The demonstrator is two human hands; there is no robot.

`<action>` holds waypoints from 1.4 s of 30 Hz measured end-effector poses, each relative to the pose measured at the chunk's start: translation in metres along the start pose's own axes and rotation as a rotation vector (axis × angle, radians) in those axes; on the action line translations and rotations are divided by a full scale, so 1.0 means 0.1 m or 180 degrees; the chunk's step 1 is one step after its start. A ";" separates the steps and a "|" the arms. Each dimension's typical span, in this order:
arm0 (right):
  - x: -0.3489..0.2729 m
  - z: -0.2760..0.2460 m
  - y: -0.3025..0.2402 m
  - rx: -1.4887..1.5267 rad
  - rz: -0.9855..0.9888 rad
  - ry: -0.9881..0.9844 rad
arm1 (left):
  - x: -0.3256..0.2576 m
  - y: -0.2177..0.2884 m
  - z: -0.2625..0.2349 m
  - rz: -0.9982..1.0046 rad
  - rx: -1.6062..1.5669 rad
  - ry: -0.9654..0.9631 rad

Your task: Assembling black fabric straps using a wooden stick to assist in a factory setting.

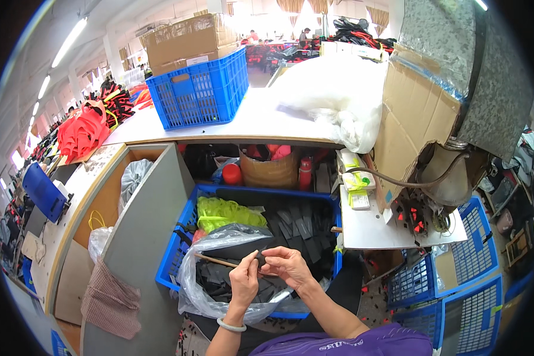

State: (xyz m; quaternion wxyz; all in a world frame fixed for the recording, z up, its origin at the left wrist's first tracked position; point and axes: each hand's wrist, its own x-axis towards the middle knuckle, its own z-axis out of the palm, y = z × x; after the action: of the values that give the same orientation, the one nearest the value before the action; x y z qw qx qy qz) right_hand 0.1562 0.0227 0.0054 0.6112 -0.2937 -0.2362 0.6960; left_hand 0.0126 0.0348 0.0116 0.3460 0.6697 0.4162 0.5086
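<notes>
Both hands are close together over a clear plastic bag (pixel 190 288) of black strip-like pieces (pixel 215 282). My left hand (pixel 244 283), with a pale bangle at the wrist, is closed around a thin brown stick (pixel 218 260) that points left. My right hand (pixel 288 267) is beside it, thumb and fingers pinched; whatever lies between them is too small to make out. The bag sits in a blue plastic crate (pixel 173 255). Behind it in the crate are flat black pieces (pixel 302 228) and a bundle of neon-yellow straps (pixel 228 213).
A white table (pixel 261 113) carries a blue crate (pixel 199 89) with a cardboard box and a white sack (pixel 338 89). At right, a machine (pixel 445 172) with a hose stands on a white shelf (pixel 397 231). Blue crates (pixel 471 308) stack below. A grey panel (pixel 142 237) rises at left.
</notes>
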 end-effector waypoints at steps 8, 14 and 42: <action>0.00 -0.03 0.06 -0.0430 -0.0169 0.0105 | -0.03 -0.16 -0.01 0.0653 0.0802 -0.0012; -0.01 -0.01 0.04 -0.1656 -0.0752 0.0528 | -0.10 -0.10 -0.01 0.0592 0.0812 0.0284; 0.08 0.12 0.20 -0.3525 -0.1529 -0.0130 | -0.06 -0.37 -0.04 0.0179 0.0942 0.0724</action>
State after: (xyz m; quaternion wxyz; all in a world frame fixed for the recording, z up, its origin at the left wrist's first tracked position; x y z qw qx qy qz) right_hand 0.1331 0.0279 -0.0004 0.5028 -0.4933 -0.6348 0.3175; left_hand -0.0001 0.0446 -0.0228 0.1800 0.6629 0.5040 0.5236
